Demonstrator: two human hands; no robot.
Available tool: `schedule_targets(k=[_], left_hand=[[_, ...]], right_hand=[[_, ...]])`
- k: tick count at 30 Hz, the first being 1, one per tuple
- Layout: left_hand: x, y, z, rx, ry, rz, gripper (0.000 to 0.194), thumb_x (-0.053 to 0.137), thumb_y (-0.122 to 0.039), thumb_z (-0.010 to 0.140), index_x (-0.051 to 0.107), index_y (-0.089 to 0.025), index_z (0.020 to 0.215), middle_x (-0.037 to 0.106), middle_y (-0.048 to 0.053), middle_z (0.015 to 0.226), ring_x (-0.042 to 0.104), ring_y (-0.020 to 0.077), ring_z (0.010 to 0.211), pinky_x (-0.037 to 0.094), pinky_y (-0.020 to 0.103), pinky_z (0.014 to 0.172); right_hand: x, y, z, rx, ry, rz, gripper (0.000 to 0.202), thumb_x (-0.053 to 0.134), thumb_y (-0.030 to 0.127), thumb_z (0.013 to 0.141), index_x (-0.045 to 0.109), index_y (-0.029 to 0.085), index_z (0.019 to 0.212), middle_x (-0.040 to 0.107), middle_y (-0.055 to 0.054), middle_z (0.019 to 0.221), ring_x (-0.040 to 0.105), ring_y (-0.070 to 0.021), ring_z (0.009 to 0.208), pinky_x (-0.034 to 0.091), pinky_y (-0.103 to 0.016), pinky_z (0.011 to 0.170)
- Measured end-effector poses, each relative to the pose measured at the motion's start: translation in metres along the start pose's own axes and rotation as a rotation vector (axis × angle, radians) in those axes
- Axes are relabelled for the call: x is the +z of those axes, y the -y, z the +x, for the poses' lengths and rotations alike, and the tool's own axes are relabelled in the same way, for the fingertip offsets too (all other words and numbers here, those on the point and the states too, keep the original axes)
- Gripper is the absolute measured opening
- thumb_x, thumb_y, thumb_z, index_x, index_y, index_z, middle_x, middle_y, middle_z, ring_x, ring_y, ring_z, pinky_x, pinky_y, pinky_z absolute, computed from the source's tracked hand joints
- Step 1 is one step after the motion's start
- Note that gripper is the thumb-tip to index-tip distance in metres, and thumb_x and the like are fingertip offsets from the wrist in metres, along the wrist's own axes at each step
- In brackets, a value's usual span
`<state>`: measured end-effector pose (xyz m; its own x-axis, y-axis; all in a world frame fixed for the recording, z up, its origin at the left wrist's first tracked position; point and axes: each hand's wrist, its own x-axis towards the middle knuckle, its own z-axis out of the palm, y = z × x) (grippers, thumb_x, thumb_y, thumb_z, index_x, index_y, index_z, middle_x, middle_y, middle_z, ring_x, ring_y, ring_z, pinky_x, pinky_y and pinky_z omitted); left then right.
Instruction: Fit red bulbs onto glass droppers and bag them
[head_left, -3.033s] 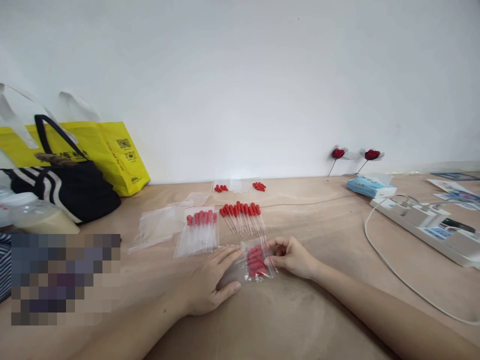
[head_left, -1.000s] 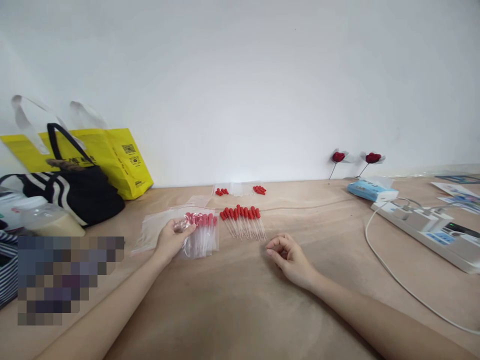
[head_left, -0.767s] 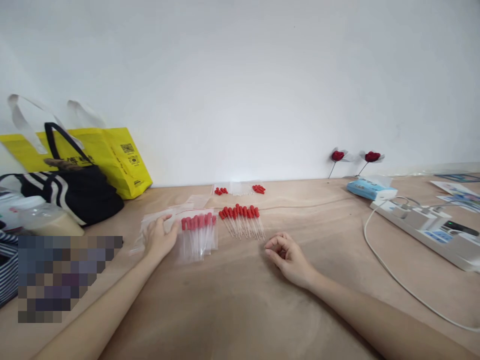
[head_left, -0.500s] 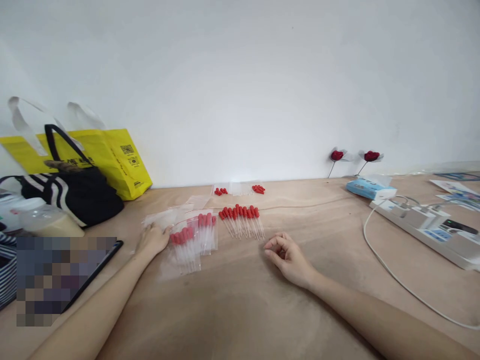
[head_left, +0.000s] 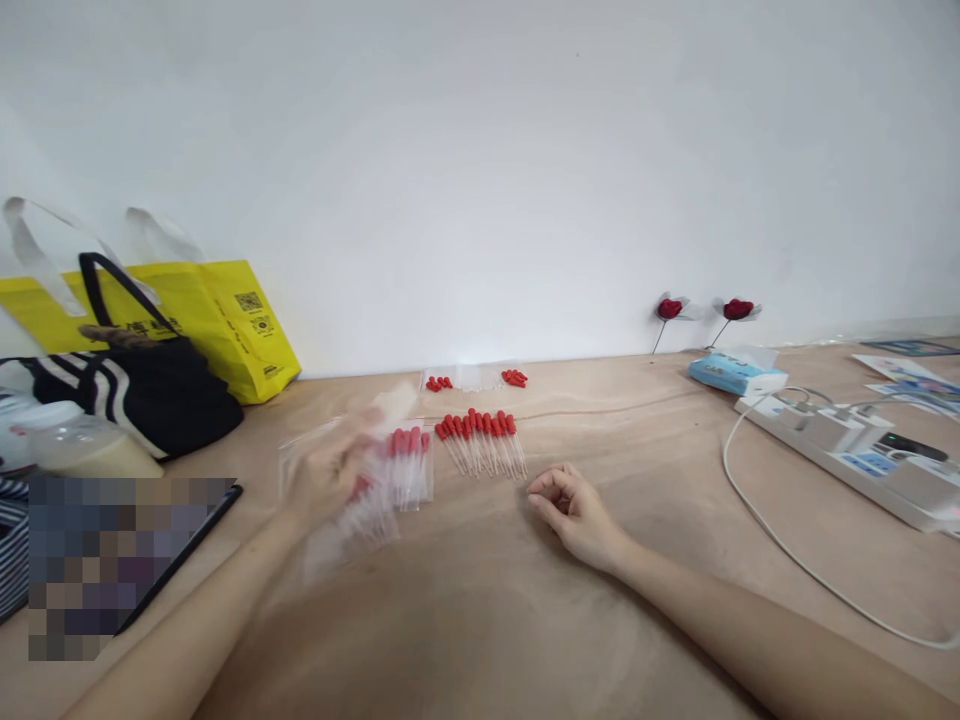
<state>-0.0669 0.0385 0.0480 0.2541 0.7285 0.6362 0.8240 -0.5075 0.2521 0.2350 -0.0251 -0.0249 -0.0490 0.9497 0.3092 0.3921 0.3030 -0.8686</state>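
My left hand (head_left: 326, 475) is smeared by motion above a clear zip bag of red-bulbed droppers (head_left: 360, 522), partly covering it. Whether its fingers grip any plastic cannot be made out. Close by on the right lies a second clear bag of droppers (head_left: 410, 470). Behind the hand, a pale, blurred clear bag (head_left: 397, 402) shows. Several loose droppers (head_left: 484, 440) with red bulbs and thin clear tubes lie side by side, bulbs toward the wall. Just right of their tips, my right hand (head_left: 577, 515) rests on the table, loosely curled, thumb apart from the fingers, holding nothing.
Along the wall lie small red bulbs (head_left: 514, 378) and clear plastic. At left are a yellow bag (head_left: 247, 330), a black bag (head_left: 187, 400), a bottle (head_left: 97, 440) and a tablet-like device (head_left: 127, 560). A tissue pack (head_left: 735, 375) and power strip (head_left: 885, 485) with a cable stand right.
My left hand has lifted from the table and swung right over the nearer bag of droppers, which has shifted and blurred. My right hand has stayed in place.
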Motion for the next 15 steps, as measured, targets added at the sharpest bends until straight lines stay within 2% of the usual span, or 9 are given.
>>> schedule_targets(k=[2,3,4,6,8,10,12,15], left_hand=[[0.005,-0.032,-0.007,0.327,0.321,-0.141,0.033,0.034,-0.027,0.087,0.057,-0.02,0.109,0.06,0.002,0.112,0.047,0.0205,0.112,0.036,0.037,0.096],[0.008,-0.047,-0.012,0.445,0.468,-0.194,0.034,0.032,-0.024,0.088,0.054,-0.021,0.114,0.055,0.002,0.12,0.042,0.0196,0.117,0.032,0.038,0.099],[0.013,-0.06,-0.017,0.515,0.59,-0.226,0.035,0.032,-0.023,0.088,0.051,-0.022,0.118,0.051,0.001,0.123,0.038,0.0185,0.12,0.029,0.039,0.101],[0.021,-0.078,-0.025,0.517,0.778,-0.224,0.036,0.032,-0.023,0.089,0.046,-0.025,0.122,0.045,0.0,0.129,0.031,0.0181,0.124,0.024,0.042,0.103],[0.026,-0.087,-0.03,0.46,0.873,-0.204,0.037,0.032,-0.026,0.09,0.04,-0.026,0.126,0.038,0.0,0.133,0.027,0.0188,0.126,0.021,0.045,0.104],[0.027,-0.089,-0.032,0.407,0.89,-0.19,0.04,0.034,-0.03,0.089,0.034,-0.025,0.13,0.031,0.002,0.137,0.023,0.0201,0.128,0.018,0.047,0.104],[0.023,-0.089,-0.032,0.366,0.893,-0.184,0.043,0.035,-0.033,0.089,0.031,-0.026,0.131,0.027,0.003,0.139,0.02,0.0212,0.129,0.017,0.048,0.104],[0.012,-0.09,-0.035,0.316,0.931,-0.182,0.041,0.033,-0.034,0.089,0.034,-0.027,0.13,0.028,0.004,0.139,0.024,0.0217,0.127,0.024,0.044,0.102]], right_hand=[[0.0,-0.005,0.002,0.015,-0.015,0.05,0.014,0.05,0.031,0.077,0.054,0.018,0.074,0.046,-0.001,0.075,0.046,-0.0099,0.059,0.04,-0.023,0.052],[0.0,-0.008,0.003,0.024,-0.017,0.077,0.018,0.048,0.034,0.078,0.052,0.018,0.072,0.046,0.0,0.072,0.046,-0.01,0.058,0.04,-0.023,0.052],[0.0,-0.01,0.004,0.034,-0.016,0.101,0.021,0.047,0.036,0.079,0.051,0.018,0.07,0.046,0.0,0.068,0.045,-0.0101,0.057,0.04,-0.023,0.052],[-0.001,-0.011,0.005,0.049,-0.007,0.126,0.027,0.045,0.04,0.08,0.048,0.018,0.066,0.045,0.002,0.062,0.044,-0.0101,0.054,0.039,-0.023,0.051],[-0.002,-0.01,0.005,0.046,0.008,0.118,0.029,0.044,0.042,0.08,0.048,0.018,0.065,0.045,0.002,0.06,0.044,-0.0103,0.054,0.039,-0.023,0.052],[-0.005,-0.004,0.003,0.002,0.031,0.071,0.026,0.047,0.041,0.079,0.052,0.017,0.07,0.047,0.001,0.063,0.045,-0.0106,0.057,0.039,-0.024,0.054],[-0.008,0.003,-0.001,-0.08,0.089,0.001,0.022,0.051,0.039,0.077,0.057,0.017,0.077,0.05,0.0,0.068,0.046,-0.0108,0.059,0.039,-0.024,0.056],[-0.012,0.012,-0.006,-0.237,0.217,-0.126,0.025,0.061,0.041,0.07,0.061,0.019,0.084,0.054,-0.002,0.076,0.049,-0.0133,0.067,0.041,-0.027,0.062]])
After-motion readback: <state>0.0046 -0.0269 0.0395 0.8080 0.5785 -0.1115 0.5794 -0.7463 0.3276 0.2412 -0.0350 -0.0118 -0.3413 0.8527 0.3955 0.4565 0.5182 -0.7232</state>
